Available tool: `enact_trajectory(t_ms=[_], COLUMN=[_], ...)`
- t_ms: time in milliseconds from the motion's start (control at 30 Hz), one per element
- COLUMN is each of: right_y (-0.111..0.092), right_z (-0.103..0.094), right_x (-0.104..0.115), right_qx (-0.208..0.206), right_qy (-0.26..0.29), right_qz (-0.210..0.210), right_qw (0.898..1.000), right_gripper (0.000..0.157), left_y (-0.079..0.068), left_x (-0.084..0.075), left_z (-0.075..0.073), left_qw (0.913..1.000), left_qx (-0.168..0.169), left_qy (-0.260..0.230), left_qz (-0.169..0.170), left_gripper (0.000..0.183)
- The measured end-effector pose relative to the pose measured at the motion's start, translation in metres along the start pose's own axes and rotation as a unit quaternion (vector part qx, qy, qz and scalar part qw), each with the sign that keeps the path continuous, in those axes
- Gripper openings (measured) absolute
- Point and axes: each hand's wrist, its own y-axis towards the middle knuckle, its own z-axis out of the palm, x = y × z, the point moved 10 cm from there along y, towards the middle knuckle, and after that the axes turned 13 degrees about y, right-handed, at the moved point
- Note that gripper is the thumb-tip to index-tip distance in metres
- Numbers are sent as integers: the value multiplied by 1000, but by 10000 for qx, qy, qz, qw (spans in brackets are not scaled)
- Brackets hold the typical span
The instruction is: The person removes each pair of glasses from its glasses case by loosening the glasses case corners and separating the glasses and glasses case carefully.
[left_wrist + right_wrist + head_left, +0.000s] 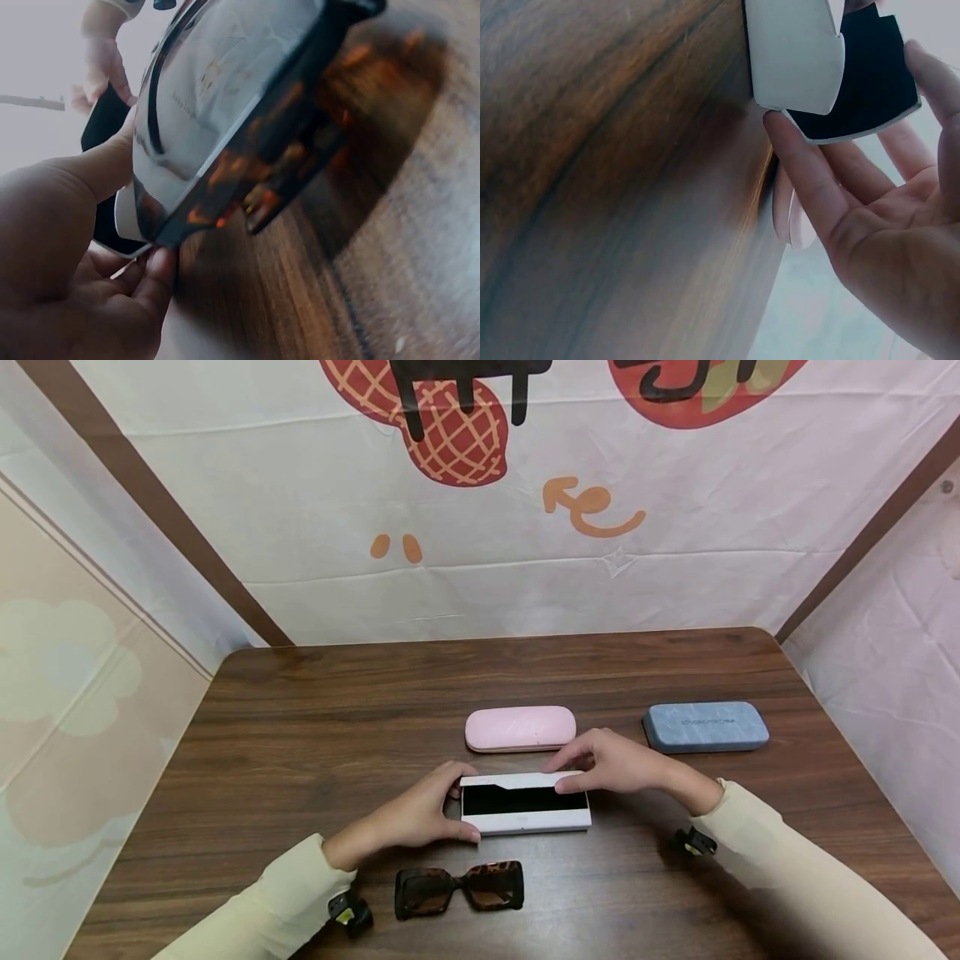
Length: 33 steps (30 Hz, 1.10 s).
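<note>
A white glasses case (525, 822) with a black lining lies on the table, its lid (498, 780) partly raised. My left hand (420, 810) grips the case's left end, thumb at the near corner and fingers at the back. At the right end, my right hand (622, 762) holds the lid between thumb and fingers. The right wrist view shows the black inside of the lid (866, 86) beside that thumb. Tortoiseshell sunglasses (427, 893) lie folded in front of the case, near my left wrist; they loom large in the left wrist view.
A pink glasses case (521, 728) sits just behind the white one, close to my right fingers. Farther right is a blue glasses case (707, 727). The wooden table (337, 710) ends at a printed cloth backdrop (487, 602).
</note>
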Motion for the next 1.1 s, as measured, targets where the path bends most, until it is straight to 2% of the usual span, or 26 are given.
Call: enact_trajectory(t_ms=[133,267,533,833,1100], right_y=[0,0,-3,-6,-8], right_z=[4,11,23,28,30], right_x=[4,13,23,24,26], right_qx=[-53,-105,-257,-364,-553], right_qy=[-389,-1134,-2090,-2382,-2747], right_qz=[-170,-422,-374,-315,-380], right_qw=[9991,9926,9769,9700,9592], right_gripper=[35,38,45,46,50], left_y=[0,0,1,1,1], left_x=[1,3,4,5,4], left_z=[0,1,3,4,3], left_qw=[9999,9999,9997,9997,9997], left_qx=[86,128,204,228,201], left_qy=[-62,-93,-105,-97,-121], left_qz=[35,26,-36,-87,-54], left_gripper=[61,58,56,54,52])
